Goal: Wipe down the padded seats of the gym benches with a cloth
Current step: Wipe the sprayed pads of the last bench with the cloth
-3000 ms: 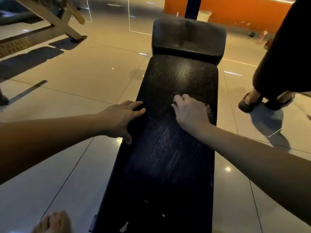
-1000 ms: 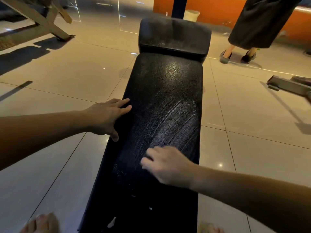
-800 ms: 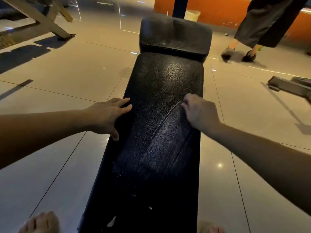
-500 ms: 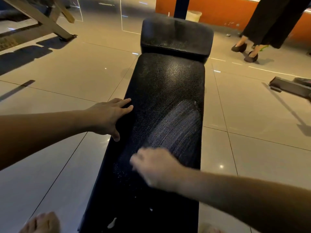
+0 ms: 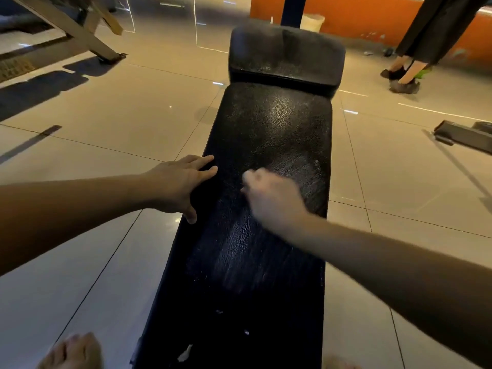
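Gym, by the looks: long black padded bench (image 5: 269,145) w/ separate head pad (image 5: 286,54), glossy floor tiles (image 5: 119,115), angled equip. frame (image 5: 77,27) far left, orange wall (image 5: 359,17) at back, dark equip. base (image 5: 463,137) on floor at right.

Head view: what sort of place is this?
Probably a gym: a black padded bench with a separate head pad, a slanted equipment frame at far left, all on a glossy tiled floor.
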